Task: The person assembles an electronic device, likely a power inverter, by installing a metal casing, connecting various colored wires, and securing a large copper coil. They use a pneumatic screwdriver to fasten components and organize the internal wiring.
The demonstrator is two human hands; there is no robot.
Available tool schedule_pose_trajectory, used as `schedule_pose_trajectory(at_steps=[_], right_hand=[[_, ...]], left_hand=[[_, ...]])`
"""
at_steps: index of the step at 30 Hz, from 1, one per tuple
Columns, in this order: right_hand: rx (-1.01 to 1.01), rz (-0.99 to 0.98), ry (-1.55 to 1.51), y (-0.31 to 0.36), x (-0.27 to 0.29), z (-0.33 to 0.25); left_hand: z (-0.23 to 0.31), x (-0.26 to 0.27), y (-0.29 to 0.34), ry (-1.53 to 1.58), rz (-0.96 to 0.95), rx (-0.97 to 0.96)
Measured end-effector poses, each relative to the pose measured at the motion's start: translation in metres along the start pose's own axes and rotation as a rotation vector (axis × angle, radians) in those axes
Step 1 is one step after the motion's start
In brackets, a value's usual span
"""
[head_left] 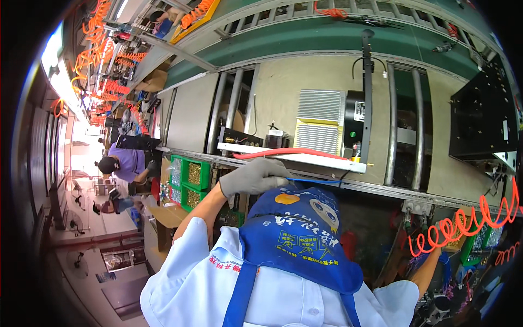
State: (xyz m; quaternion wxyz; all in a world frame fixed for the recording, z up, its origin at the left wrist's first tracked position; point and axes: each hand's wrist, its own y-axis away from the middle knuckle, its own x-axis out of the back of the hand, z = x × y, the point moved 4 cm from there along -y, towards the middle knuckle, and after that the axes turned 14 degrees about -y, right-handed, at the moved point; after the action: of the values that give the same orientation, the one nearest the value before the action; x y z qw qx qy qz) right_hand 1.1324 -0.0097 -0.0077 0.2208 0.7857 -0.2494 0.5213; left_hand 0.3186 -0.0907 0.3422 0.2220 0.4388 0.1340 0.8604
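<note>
My left hand, in a grey glove, is at the near edge of the line, just above my blue apron. Its fingers are curled, and a thin blue strip runs out to the right from the fingertips. Just beyond the hand lies a long white panel with a red hose along it. Behind that panel are silver finned heat sinks and a black cylindrical part. My right forearm reaches out at the right; its hand is hidden around the orange coiled hose.
Green bins of small fasteners stand at left, and another green bin at right. A black metal housing sits on the right of the line. Metal rollers separate the boards. A person in purple works farther left.
</note>
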Motion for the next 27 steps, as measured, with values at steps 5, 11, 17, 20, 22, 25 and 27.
schedule_pose_trajectory(at_steps=[5, 11, 17, 20, 22, 25, 27], right_hand=[[-0.053, -0.004, 0.018, 0.007, -0.005, 0.004], [-0.075, -0.016, 0.052, -0.001, -0.008, 0.005], [-0.113, 0.030, 0.049, 0.005, 0.008, 0.004], [-0.155, 0.121, 0.001, 0.026, 0.028, 0.012], [-0.164, 0.195, -0.020, 0.041, 0.044, 0.011], [-0.137, 0.318, -0.034, 0.079, 0.062, -0.014], [-0.169, 0.371, -0.038, 0.120, 0.080, -0.006]], left_hand=[[-0.006, 0.045, 0.025, 0.126, 0.021, 0.163], [-0.039, 0.085, 0.074, 0.408, 0.194, 0.231], [-0.085, 0.121, 0.075, 0.468, 0.413, 0.229], [-0.137, 0.138, 0.045, 0.444, 0.519, 0.252], [-0.188, 0.142, 0.029, 0.498, 0.621, 0.262], [-0.277, 0.126, 0.021, 0.508, 0.588, 0.396], [-0.332, 0.109, -0.008, 0.499, 0.431, 0.471]])
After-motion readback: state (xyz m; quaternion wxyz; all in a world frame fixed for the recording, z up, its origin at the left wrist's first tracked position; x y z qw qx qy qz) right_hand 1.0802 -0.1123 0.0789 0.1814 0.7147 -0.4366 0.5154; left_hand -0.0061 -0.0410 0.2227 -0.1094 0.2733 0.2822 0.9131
